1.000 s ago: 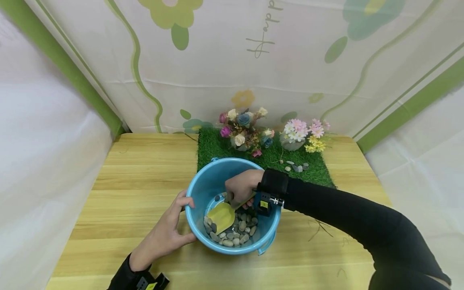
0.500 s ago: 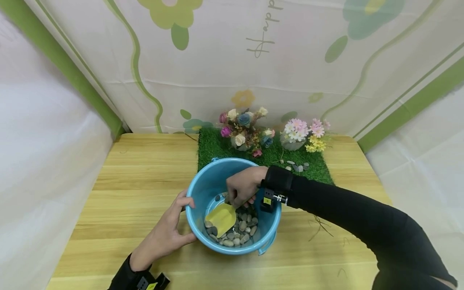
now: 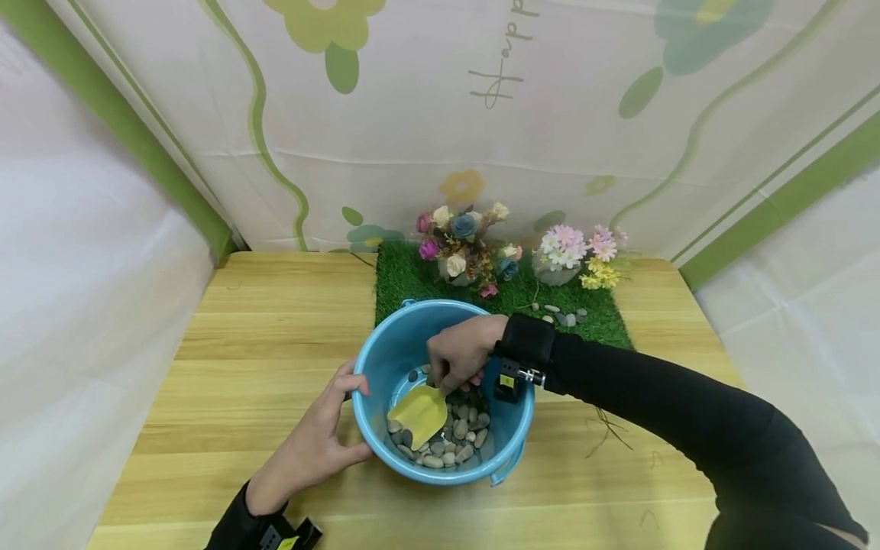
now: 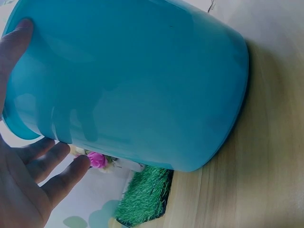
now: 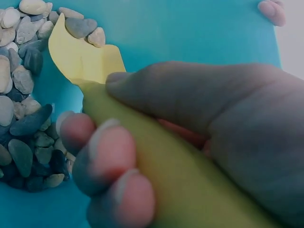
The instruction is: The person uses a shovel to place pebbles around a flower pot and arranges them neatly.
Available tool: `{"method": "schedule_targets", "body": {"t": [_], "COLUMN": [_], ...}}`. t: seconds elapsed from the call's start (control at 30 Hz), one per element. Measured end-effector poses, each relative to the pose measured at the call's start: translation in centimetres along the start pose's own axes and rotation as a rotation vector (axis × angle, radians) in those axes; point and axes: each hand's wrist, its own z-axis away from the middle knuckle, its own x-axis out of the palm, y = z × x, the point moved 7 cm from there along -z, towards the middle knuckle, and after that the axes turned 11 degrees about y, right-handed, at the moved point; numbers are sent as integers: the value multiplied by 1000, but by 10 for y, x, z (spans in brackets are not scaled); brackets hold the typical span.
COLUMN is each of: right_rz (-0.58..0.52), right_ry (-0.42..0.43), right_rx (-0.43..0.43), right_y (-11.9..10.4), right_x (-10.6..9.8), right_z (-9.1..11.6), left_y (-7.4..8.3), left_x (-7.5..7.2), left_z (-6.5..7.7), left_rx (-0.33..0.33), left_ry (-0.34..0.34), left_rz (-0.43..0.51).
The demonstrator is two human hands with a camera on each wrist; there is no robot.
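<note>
A light blue bucket (image 3: pixel 506 435) stands on the table, with grey and tan pebbles (image 3: pixel 459 428) on its bottom. Inside it, my right hand (image 3: pixel 459 353) grips the handle of a yellow toy shovel (image 3: pixel 421 416). The right wrist view shows the thumb along the top of the handle and the fingers curled round it. A few pebbles (image 5: pixel 80 27) lie at the tip of the shovel's blade (image 5: pixel 90 59). My left hand (image 3: pixel 323 435) holds the bucket's left side, one finger hooked over the rim and the thumb against the outer wall.
Behind the bucket lies an artificial grass mat (image 3: pixel 399 279) with a mixed flower bunch (image 3: pixel 457 241), a pink and white one (image 3: pixel 562 248), and several small stones (image 3: pixel 567 318). A printed cloth (image 3: pixel 412 114) hangs behind the wooden table (image 3: pixel 275 321).
My right hand and the shovel have shifted only slightly inside the bucket, and the blade has turned a little. The left hand and the bucket have stayed in place.
</note>
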Motion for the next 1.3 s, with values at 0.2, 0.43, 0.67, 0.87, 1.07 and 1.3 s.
{"method": "schedule_targets", "body": {"t": [0.2,0.43,0.67,0.87,1.07,1.3], "right_rz": [-38,-96,-95,-122,-154,-202], "right_ry": [-49,-83,-98,-95,-98,-86], "right_rx": [-51,-88,-113,-187,-206,-209], "right_y": [-5,-5,-8,-17,-18,-15], "right_x": [-4,-5,-8,-17,-23,-31], "right_z": [6,6,10,20,29,43], "left_y": [1,1,0,1,1,1], "left_x": [0,-1,0,-1,-1,-1], "left_z": [0,0,0,0,0,0], "left_rx": [0,-24,-27,-16,-14,-7], "left_ry": [-1,-7,-13,-8,-8,-10], "left_rz": [-3,-10,-15,-14,-15,-10]}}
